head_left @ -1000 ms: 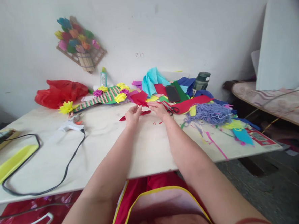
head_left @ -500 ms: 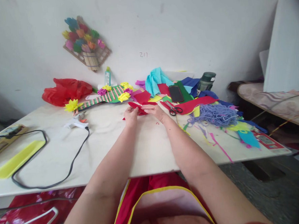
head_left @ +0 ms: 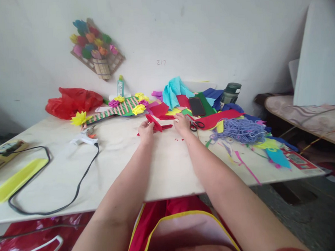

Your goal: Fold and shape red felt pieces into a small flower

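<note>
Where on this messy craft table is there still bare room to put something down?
Bare table lies between the black cord and the forearms, toward the near edge. A smaller patch is near the yellow strip. It is crowded right of the right hand: scissors, purple yarn, felt scraps.

You hold a small red felt piece (head_left: 153, 123) pinched in your left hand (head_left: 145, 129); it is folded, tilted up off the tabletop (head_left: 115, 159), with its upper edge pointing away from you. A narrow red felt strip (head_left: 165, 127) lies flat just beside it, between your hands. Your right hand (head_left: 182, 124) rests next to that strip, near the black-handled scissors (head_left: 196, 124).
</note>
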The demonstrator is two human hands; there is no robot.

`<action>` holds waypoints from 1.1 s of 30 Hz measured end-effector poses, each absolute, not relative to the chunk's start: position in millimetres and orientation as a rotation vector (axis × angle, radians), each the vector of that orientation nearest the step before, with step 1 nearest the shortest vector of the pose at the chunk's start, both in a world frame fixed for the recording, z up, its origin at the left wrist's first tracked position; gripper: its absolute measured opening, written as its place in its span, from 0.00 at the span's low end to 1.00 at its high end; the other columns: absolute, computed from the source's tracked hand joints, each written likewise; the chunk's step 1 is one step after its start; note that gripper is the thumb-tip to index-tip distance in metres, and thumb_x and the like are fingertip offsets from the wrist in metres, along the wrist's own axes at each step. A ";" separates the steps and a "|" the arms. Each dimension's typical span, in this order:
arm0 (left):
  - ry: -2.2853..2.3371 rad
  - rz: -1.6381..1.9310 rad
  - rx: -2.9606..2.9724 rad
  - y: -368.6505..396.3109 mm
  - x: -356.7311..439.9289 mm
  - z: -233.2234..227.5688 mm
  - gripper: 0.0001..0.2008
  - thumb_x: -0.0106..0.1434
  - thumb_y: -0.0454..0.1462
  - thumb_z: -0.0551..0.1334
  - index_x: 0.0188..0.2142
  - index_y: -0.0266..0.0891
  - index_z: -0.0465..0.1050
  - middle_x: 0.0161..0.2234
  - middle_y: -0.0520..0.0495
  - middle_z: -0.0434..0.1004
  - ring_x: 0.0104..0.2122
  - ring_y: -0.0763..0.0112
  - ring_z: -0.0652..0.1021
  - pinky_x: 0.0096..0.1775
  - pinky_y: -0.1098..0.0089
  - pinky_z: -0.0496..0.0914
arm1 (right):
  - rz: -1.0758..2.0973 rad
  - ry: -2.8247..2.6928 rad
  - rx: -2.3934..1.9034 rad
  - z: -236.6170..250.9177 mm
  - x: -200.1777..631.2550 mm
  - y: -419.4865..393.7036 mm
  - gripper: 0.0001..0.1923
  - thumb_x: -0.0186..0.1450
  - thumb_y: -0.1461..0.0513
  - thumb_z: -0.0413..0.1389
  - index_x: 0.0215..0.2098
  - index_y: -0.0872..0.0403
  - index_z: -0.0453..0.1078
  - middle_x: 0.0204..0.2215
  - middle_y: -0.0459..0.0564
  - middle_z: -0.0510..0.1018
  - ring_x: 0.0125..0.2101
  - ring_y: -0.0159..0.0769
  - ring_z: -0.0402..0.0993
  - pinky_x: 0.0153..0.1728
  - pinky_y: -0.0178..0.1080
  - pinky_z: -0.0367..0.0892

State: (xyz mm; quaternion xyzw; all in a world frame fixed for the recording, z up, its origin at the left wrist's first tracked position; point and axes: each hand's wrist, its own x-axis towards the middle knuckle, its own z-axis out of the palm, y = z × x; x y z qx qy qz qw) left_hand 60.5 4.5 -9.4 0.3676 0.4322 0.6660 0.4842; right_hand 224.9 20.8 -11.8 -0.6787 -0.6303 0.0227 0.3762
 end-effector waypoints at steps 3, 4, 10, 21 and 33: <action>1.082 1.624 0.935 4.8 60.1 -11.0 0.16 0.47 0.34 0.61 0.37 0.33 0.71 0.26 0.46 0.77 0.24 0.69 0.77 0.23 0.74 0.68 | -0.021 -1.761 -1.795 -8.3 218.2 24.0 0.17 0.61 0.65 0.48 0.45 0.52 0.74 0.56 0.46 0.67 0.53 0.44 0.61 0.55 0.45 0.56; 1.086 1.626 0.943 5.2 60.0 -11.8 0.16 0.47 0.35 0.61 0.38 0.32 0.71 0.27 0.46 0.77 0.24 0.70 0.77 0.22 0.74 0.68 | -0.043 -1.795 -1.805 -7.6 216.5 26.5 0.17 0.62 0.64 0.48 0.44 0.51 0.74 0.57 0.46 0.66 0.54 0.45 0.60 0.54 0.46 0.56; 1.089 1.611 0.984 5.8 59.3 -14.7 0.17 0.48 0.36 0.62 0.39 0.33 0.72 0.28 0.45 0.78 0.23 0.70 0.77 0.22 0.74 0.66 | -0.073 -1.963 -1.819 -2.7 211.0 46.5 0.17 0.65 0.61 0.45 0.45 0.51 0.73 0.58 0.47 0.65 0.55 0.46 0.58 0.55 0.50 0.53; 1.085 1.631 0.968 6.6 59.7 -16.1 0.17 0.48 0.36 0.63 0.39 0.33 0.71 0.29 0.44 0.78 0.22 0.70 0.77 0.21 0.73 0.67 | -0.154 -2.129 -1.804 4.9 208.2 54.7 0.17 0.64 0.64 0.45 0.44 0.57 0.73 0.50 0.58 0.72 0.54 0.47 0.58 0.54 0.50 0.50; 1.082 1.624 0.888 6.1 58.2 -13.0 0.10 0.48 0.36 0.65 0.31 0.33 0.70 0.23 0.47 0.76 0.22 0.69 0.77 0.23 0.72 0.69 | 0.201 -1.499 -1.409 8.7 191.9 20.3 0.14 0.60 0.66 0.49 0.38 0.56 0.75 0.38 0.51 0.79 0.41 0.38 0.73 0.46 0.38 0.65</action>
